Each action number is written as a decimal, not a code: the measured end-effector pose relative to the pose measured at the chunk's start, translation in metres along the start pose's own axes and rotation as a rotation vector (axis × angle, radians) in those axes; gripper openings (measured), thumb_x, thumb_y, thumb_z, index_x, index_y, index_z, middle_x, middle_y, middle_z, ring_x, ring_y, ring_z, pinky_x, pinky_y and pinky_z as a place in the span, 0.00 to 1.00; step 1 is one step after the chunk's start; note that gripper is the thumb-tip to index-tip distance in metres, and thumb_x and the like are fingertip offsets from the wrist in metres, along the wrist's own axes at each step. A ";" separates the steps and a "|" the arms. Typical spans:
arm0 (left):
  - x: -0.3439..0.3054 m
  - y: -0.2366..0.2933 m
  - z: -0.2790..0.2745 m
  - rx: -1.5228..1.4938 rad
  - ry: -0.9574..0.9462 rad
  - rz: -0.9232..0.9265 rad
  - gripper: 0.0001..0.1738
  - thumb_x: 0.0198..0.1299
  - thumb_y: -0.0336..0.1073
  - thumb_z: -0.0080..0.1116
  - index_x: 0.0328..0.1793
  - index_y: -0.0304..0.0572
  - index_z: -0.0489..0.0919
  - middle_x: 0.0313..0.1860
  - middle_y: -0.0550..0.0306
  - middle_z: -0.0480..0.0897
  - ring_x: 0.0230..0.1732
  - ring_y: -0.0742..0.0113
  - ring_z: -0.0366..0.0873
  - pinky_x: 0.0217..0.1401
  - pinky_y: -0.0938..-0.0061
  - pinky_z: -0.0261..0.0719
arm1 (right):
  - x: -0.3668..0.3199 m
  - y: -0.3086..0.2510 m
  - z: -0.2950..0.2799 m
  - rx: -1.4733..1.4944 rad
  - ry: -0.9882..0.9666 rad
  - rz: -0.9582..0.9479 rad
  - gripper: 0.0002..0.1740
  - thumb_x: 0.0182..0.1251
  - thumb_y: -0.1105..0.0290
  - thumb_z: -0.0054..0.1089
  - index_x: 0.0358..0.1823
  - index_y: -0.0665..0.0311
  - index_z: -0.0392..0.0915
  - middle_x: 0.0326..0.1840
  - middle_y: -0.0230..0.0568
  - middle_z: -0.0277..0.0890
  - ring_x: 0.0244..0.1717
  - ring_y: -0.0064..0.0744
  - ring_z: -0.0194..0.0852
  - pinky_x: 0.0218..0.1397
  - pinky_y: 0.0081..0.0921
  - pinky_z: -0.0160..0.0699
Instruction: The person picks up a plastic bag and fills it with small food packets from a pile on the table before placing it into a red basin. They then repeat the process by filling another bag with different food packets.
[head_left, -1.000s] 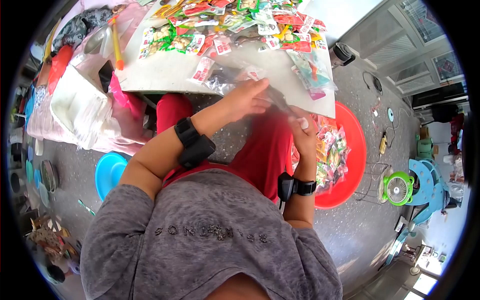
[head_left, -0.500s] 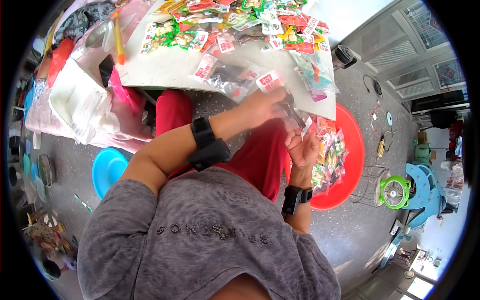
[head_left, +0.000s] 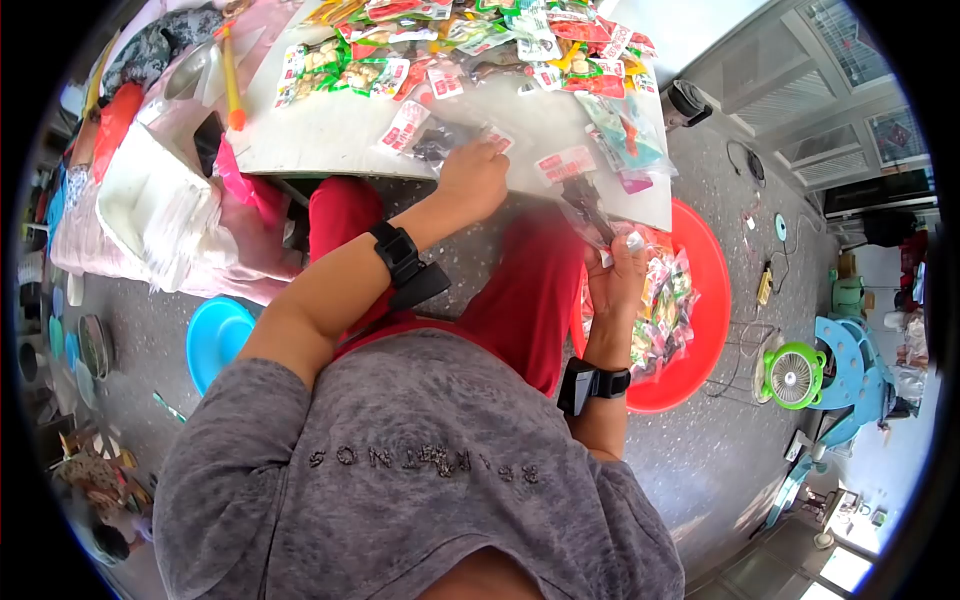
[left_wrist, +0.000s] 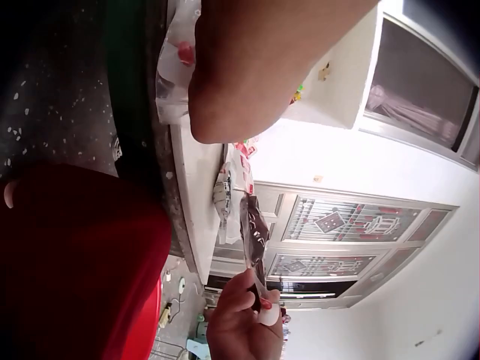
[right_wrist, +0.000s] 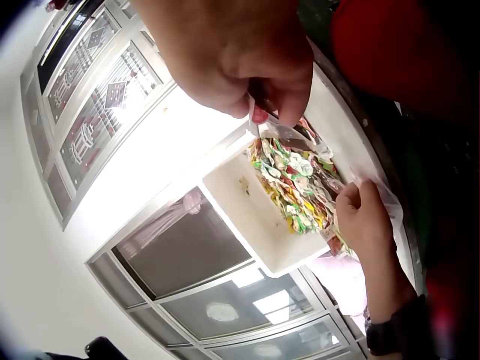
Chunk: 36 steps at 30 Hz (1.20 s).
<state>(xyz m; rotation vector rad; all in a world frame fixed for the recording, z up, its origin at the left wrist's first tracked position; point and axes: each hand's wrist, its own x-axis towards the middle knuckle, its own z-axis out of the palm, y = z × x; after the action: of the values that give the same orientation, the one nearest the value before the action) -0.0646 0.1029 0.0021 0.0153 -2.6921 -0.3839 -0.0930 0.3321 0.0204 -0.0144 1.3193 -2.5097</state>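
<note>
My right hand (head_left: 617, 278) grips the lower end of a clear pouch (head_left: 585, 205) with dark contents and a red-and-white label, held up at the table's front right corner. A small white piece (head_left: 634, 241) shows at the right thumb. Farther left, my left hand (head_left: 474, 182) is at a second clear pouch (head_left: 436, 143) with dark contents, lying flat near the table's front edge. In the right wrist view, the left thumb and forefinger (right_wrist: 358, 196) pinch the edge of this clear plastic. The right hand's fingers (right_wrist: 289, 97) curl around their pouch.
A pile of colourful food packets (head_left: 480, 45) covers the back of the white table (head_left: 300, 140). Clear and teal bags (head_left: 630, 135) lie at its right edge. A red basin (head_left: 708, 300) full of packets stands below right. A white box (head_left: 150, 190) is at left.
My left hand has let go of the upper part of the raised pouch and moved left to the pouch on the table. The right hand still holds the raised pouch.
</note>
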 end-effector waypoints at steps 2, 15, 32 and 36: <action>-0.002 -0.002 0.002 -0.065 -0.004 -0.042 0.08 0.41 0.33 0.50 0.26 0.35 0.70 0.31 0.48 0.72 0.36 0.50 0.69 0.39 0.61 0.68 | -0.004 0.004 0.004 -0.019 -0.011 0.048 0.07 0.60 0.74 0.42 0.40 0.62 0.66 0.36 0.38 0.72 0.34 0.30 0.74 0.29 0.24 0.79; -0.007 0.004 -0.014 -0.216 0.139 -0.005 0.05 0.43 0.31 0.47 0.24 0.36 0.70 0.27 0.47 0.72 0.32 0.50 0.69 0.35 0.61 0.68 | 0.016 0.022 0.026 0.010 -0.071 0.285 0.07 0.61 0.71 0.43 0.39 0.64 0.66 0.34 0.40 0.72 0.33 0.35 0.75 0.27 0.22 0.78; -0.018 0.011 -0.035 -0.142 0.115 0.149 0.08 0.38 0.29 0.50 0.29 0.38 0.71 0.36 0.50 0.72 0.42 0.52 0.69 0.43 0.63 0.68 | 0.051 0.052 0.052 -0.156 -0.392 0.554 0.10 0.59 0.70 0.45 0.40 0.68 0.65 0.28 0.37 0.70 0.16 0.21 0.65 0.12 0.13 0.63; -0.020 0.015 -0.030 -0.163 0.169 0.201 0.09 0.38 0.30 0.50 0.29 0.37 0.71 0.36 0.50 0.72 0.41 0.53 0.69 0.44 0.64 0.67 | 0.035 0.058 0.068 -0.194 -0.202 0.359 0.07 0.58 0.71 0.47 0.34 0.69 0.67 0.24 0.36 0.69 0.15 0.20 0.63 0.12 0.13 0.61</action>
<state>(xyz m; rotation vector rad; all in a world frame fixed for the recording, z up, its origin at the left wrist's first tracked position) -0.0336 0.1107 0.0241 -0.2571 -2.4603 -0.5129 -0.1008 0.2371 0.0083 -0.0653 1.3413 -2.0212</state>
